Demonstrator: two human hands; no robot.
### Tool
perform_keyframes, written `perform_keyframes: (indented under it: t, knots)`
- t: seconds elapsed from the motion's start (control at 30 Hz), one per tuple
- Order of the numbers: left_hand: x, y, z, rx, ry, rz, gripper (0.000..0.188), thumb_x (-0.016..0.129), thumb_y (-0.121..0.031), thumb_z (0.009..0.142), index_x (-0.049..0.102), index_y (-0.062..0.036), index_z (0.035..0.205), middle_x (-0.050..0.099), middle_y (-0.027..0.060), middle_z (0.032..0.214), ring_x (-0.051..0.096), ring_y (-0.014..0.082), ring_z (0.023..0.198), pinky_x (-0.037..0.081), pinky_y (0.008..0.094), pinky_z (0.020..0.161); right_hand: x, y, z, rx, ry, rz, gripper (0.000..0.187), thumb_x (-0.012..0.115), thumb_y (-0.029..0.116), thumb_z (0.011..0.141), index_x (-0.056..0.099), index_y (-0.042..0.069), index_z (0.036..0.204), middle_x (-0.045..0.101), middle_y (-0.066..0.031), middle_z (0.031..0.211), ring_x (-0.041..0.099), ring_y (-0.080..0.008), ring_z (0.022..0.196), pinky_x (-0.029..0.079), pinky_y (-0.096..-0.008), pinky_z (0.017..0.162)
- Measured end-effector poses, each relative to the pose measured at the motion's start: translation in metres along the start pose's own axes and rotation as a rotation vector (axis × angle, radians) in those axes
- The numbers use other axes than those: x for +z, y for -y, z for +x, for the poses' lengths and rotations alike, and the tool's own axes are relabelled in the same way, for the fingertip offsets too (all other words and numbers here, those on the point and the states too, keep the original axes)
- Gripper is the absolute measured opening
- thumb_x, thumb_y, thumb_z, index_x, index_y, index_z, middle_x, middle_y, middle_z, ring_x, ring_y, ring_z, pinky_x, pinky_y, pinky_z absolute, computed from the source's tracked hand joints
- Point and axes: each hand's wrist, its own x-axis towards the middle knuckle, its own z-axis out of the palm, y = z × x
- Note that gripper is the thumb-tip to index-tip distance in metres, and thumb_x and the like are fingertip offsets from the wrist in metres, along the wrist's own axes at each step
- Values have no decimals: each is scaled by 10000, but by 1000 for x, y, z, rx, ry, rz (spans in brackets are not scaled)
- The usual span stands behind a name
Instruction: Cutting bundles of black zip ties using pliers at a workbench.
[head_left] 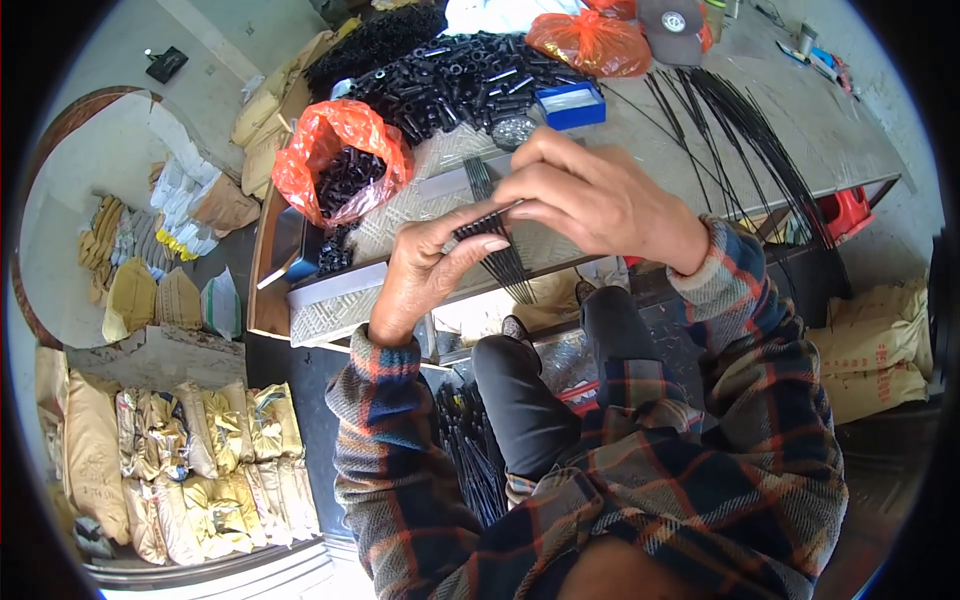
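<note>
A metal-topped workbench with a patterned surface is seen running from lower left to upper right. A large heap of short black tubes is piled on its far part. An orange plastic bag, open and part-filled with the same black pieces, is lying at the left end of the bench; a second orange bag is seen at the top, beside a grey cap. A small blue box is set just beside the heap, near the hands. A fan of long thin black rods is spread over the bench to the right. Stacked tan sacks are noted on the floor at lower left, more sacks at the right edge, and a red stool under the bench end. The plaid sleeves and dark trousers fill the lower middle of the view and hide the floor below the bench edge.

A bundle of thin black rods is held above the near bench edge, between the two hands. The rods are straight, dark and slender, gathered tight at the top and splaying toward the lower end.

The left hand is closed around the bundle, thumb laid along it. The right hand is brought over from the right, fingertips pinched narrowly on the upper part of the bundle. The two hands are touching.
</note>
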Motion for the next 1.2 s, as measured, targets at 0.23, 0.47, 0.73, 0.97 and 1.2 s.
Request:
perform_keyframes:
  t: [0.23, 0.47, 0.73, 0.97, 1.2]
  knots:
    - [-5, 9, 0, 240, 9, 249, 423, 726, -242, 680, 625, -27, 1030, 654, 150, 840, 651, 284, 742, 495, 331, 618, 4, -3, 0, -137, 79, -61, 244, 666, 95, 736, 577, 60, 961, 527, -66, 891, 575, -207, 656, 467, -307, 532]
    - [13, 24, -7, 89, 42, 367, 533, 680, -468, 655, 622, -83, 1020, 626, 108, 995, 595, 276, 930, 481, 383, 781, 18, 29, 13, -11, 126, -111, 274, 673, 204, 729, 599, 78, 960, 517, -41, 858, 573, -180, 686, 468, -281, 559]
    - [79, 114, -49, 75, 93, 992, 894, 750, -300, 551, 363, -246, 1354, 307, 32, 1427, 280, 226, 1320, 206, 448, 1073, -42, 66, -19, -274, 528, -91, 158, 640, 190, 632, 601, 144, 778, 518, 26, 785, 522, -111, 622, 383, -262, 525]
    - [107, 34, -63, 246, -189, 434, 357, 754, -182, 532, 605, -94, 844, 615, 50, 829, 589, 251, 773, 439, 355, 725, -177, 101, -88, -368, 108, -11, 196, 679, 214, 695, 678, 169, 886, 589, 38, 900, 464, -74, 575, 334, -288, 456]
    - [23, -8, -27, 440, -26, 846, 477, 613, -528, 600, 465, -78, 542, 405, 50, 582, 486, 228, 565, 376, 352, 482, -192, 119, -220, 670, -3, 598, 240, 715, 292, 678, 628, 69, 688, 516, -77, 778, 501, -179, 692, 414, -321, 578]
